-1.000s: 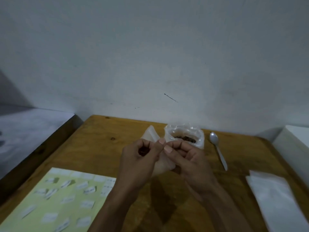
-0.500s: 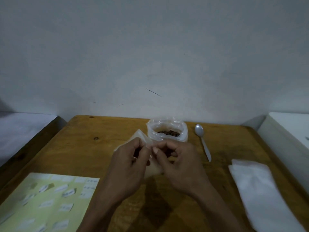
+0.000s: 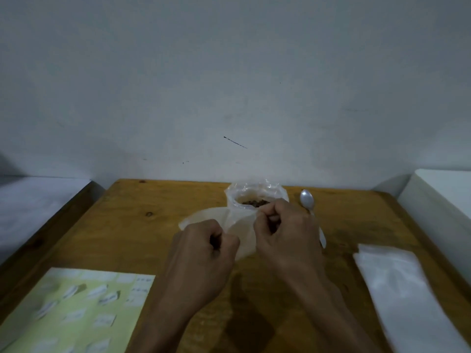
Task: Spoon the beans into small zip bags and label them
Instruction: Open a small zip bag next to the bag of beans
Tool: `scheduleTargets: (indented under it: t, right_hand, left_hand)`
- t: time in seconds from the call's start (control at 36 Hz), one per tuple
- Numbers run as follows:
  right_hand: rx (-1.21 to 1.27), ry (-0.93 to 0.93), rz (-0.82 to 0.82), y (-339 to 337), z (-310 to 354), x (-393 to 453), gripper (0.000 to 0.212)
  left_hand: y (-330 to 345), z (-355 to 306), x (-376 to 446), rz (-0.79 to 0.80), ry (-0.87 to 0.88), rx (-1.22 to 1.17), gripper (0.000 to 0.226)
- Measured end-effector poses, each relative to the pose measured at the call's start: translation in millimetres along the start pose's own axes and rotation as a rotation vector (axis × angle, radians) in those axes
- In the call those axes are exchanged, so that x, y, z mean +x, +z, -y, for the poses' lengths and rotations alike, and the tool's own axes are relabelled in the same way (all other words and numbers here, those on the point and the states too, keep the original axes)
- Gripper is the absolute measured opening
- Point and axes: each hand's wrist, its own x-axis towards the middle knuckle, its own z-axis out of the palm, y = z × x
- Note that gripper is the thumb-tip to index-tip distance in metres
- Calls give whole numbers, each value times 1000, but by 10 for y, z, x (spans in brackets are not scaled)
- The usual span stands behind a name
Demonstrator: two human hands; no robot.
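Note:
A small clear zip bag (image 3: 237, 225) is held above the wooden table (image 3: 132, 225) between my two hands. My left hand (image 3: 204, 253) pinches its near left edge with curled fingers. My right hand (image 3: 285, 230) pinches its upper right edge. Behind them stands an open plastic bag of brown beans (image 3: 254, 197). A metal spoon (image 3: 307, 200) lies to its right, with its handle partly hidden by my right hand. A pale green sheet of white labels (image 3: 76, 309) lies at the near left.
A stack of empty clear zip bags (image 3: 400, 289) lies at the near right. A white box (image 3: 443, 200) sits against the table's right edge, a grey surface (image 3: 33, 205) lies beyond the left edge, and the wall stands close behind.
My hands have moved apart along the zip bag's edge, the right one going up and to the right. The camera view has shifted slightly.

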Motion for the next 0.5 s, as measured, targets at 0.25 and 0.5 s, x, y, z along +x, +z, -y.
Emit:
scheduleTargets:
  t: [0.25, 0.5]
  right_hand:
    - [154, 6, 351, 11, 144, -73, 19]
    - [192, 36, 265, -7, 138, 14, 27]
  left_hand:
    - [-85, -52, 36, 74, -42, -101, 28]
    - [-265, 11, 30, -17, -4, 49, 26]
